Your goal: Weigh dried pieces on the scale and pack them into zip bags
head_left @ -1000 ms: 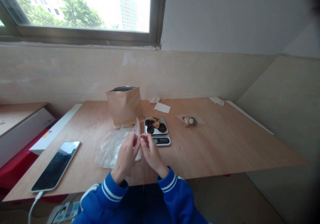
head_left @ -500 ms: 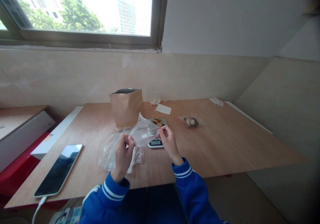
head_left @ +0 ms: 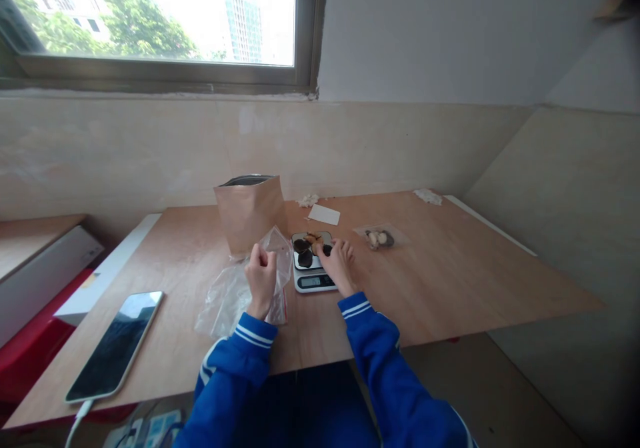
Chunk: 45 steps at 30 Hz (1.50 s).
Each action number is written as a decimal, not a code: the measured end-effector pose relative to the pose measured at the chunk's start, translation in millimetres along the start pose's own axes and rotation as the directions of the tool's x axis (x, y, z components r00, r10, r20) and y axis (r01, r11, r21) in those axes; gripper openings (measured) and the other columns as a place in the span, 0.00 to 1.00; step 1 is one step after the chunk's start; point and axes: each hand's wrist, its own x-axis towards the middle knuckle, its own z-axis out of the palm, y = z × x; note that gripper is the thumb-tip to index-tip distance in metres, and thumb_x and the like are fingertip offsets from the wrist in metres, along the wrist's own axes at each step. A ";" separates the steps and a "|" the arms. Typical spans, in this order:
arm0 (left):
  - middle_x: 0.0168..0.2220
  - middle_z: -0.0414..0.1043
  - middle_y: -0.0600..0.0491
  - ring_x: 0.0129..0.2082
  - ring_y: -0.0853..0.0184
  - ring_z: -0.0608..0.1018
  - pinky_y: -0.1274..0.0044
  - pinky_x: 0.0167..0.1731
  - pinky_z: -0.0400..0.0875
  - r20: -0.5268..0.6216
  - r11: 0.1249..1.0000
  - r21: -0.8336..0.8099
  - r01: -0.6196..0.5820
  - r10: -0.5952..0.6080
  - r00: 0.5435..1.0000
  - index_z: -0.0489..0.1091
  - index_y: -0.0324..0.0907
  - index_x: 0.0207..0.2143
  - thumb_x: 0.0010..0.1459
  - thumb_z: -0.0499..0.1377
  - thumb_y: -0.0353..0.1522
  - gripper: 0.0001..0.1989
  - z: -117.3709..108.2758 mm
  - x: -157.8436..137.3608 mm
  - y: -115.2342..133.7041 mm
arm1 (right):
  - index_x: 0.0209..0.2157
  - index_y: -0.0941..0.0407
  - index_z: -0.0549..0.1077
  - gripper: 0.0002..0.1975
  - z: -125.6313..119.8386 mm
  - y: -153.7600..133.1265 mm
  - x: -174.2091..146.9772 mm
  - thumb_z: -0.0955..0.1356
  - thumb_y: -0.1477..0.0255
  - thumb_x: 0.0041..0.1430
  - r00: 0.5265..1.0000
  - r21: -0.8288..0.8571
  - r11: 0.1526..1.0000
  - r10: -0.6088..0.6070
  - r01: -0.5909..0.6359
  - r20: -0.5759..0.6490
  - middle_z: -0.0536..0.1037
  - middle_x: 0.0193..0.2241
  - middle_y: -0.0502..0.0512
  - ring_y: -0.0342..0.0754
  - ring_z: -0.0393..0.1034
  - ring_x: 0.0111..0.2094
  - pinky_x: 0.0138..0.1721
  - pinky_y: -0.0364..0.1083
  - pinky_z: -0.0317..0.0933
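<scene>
Right of the right fingers (head_left: 342,249), worktop (head_left: 460,281) permits passage, except at a clear packet (head_left: 382,238). Upright pouch (head_left: 249,216) blocks travel beyond the left fingers (head_left: 260,257); scale (head_left: 302,283) obstructs low passage between the two.

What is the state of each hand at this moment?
Left hand: closed, holding a clear plastic bag.
Right hand: at a dark piece on the scale; whether gripping it cannot be told.

Pieces (head_left: 305,259) lie on the scale (head_left: 314,281); left of it, plastic bags (head_left: 223,301), farther left a phone (head_left: 116,345); behind-left, a pouch (head_left: 250,215); behind, a card (head_left: 324,215); right, a packet (head_left: 381,237).
</scene>
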 end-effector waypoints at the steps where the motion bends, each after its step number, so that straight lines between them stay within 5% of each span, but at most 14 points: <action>1: 0.19 0.49 0.61 0.20 0.71 0.57 0.78 0.24 0.54 -0.024 0.999 -0.025 -0.024 0.023 0.999 0.47 0.46 0.22 0.56 0.52 0.31 0.15 4.2 -3.5 -7.0 | 0.39 0.59 0.70 0.17 0.9 1.7 -0.5 0.67 0.59 0.57 1.000 -0.008 1.000 0.011 -0.011 0.007 0.71 0.40 0.69 0.63 0.64 0.44 0.43 0.56 0.58; 7: 0.17 0.47 0.62 0.18 0.73 0.55 0.80 0.21 0.53 -0.052 0.968 -0.190 -0.163 0.156 0.986 0.47 0.45 0.20 0.57 0.53 0.33 0.17 20.4 -20.8 -37.9 | 0.39 0.57 0.72 0.16 -3.2 10.4 -1.2 0.68 0.59 0.57 0.999 -0.012 1.000 0.016 -0.015 0.051 0.71 0.40 0.63 0.60 0.63 0.45 0.43 0.53 0.57; 13: 0.17 0.48 0.63 0.17 0.75 0.54 0.81 0.19 0.52 -0.109 0.930 -0.286 -0.232 0.209 0.972 0.49 0.44 0.19 0.55 0.56 0.30 0.18 22.4 -21.2 -42.2 | 0.39 0.55 0.74 0.13 -2.1 13.0 0.1 0.68 0.62 0.57 0.999 0.067 0.998 -0.011 0.007 0.049 0.71 0.38 0.60 0.57 0.64 0.43 0.45 0.53 0.58; 22: 0.16 0.48 0.63 0.17 0.75 0.55 0.81 0.19 0.53 -0.116 0.934 -0.304 -0.189 0.161 0.980 0.50 0.43 0.19 0.55 0.57 0.30 0.18 20.9 -22.3 -40.3 | 0.31 0.56 0.69 0.11 -12.5 25.5 0.4 0.63 0.62 0.58 0.999 0.362 0.931 -0.050 0.048 -0.005 0.75 0.33 0.60 0.55 0.69 0.38 0.43 0.53 0.63; 27: 0.17 0.48 0.63 0.17 0.75 0.55 0.81 0.19 0.53 -0.113 0.934 -0.287 -0.212 0.187 0.976 0.50 0.43 0.19 0.55 0.56 0.29 0.17 20.4 -22.1 -39.3 | 0.33 0.56 0.70 0.11 -41.5 -15.9 -2.5 0.64 0.62 0.58 0.998 0.485 0.875 -0.034 0.000 0.061 0.78 0.33 0.59 0.53 0.73 0.36 0.40 0.51 0.65; 34: 0.17 0.49 0.63 0.17 0.75 0.55 0.80 0.19 0.54 -0.121 0.934 -0.284 -0.216 0.189 0.975 0.51 0.44 0.20 0.57 0.56 0.31 0.17 19.1 -22.6 -40.1 | 0.33 0.55 0.72 0.04 -60.3 -93.5 -11.0 0.67 0.71 0.55 0.913 0.585 0.811 -0.250 0.015 0.324 0.78 0.31 0.53 0.48 0.73 0.35 0.40 0.47 0.66; 38: 0.16 0.49 0.62 0.16 0.74 0.55 0.79 0.18 0.54 -0.128 0.931 -0.305 -0.199 0.167 0.978 0.51 0.44 0.19 0.58 0.57 0.34 0.19 18.4 -22.3 -41.1 | 0.35 0.55 0.72 0.04 -58.1 -106.7 -13.5 0.67 0.71 0.56 0.888 0.582 0.813 -0.269 0.002 0.373 0.78 0.32 0.53 0.48 0.72 0.35 0.40 0.47 0.65; 45: 0.16 0.50 0.62 0.17 0.75 0.56 0.80 0.19 0.54 -0.112 0.925 -0.347 -0.152 0.120 0.986 0.52 0.43 0.19 0.57 0.59 0.38 0.21 20.3 -23.4 -42.9 | 0.35 0.56 0.71 0.06 -43.9 -119.7 -10.8 0.67 0.69 0.59 0.918 0.596 0.803 -0.253 0.022 0.306 0.76 0.37 0.57 0.49 0.71 0.41 0.46 0.48 0.63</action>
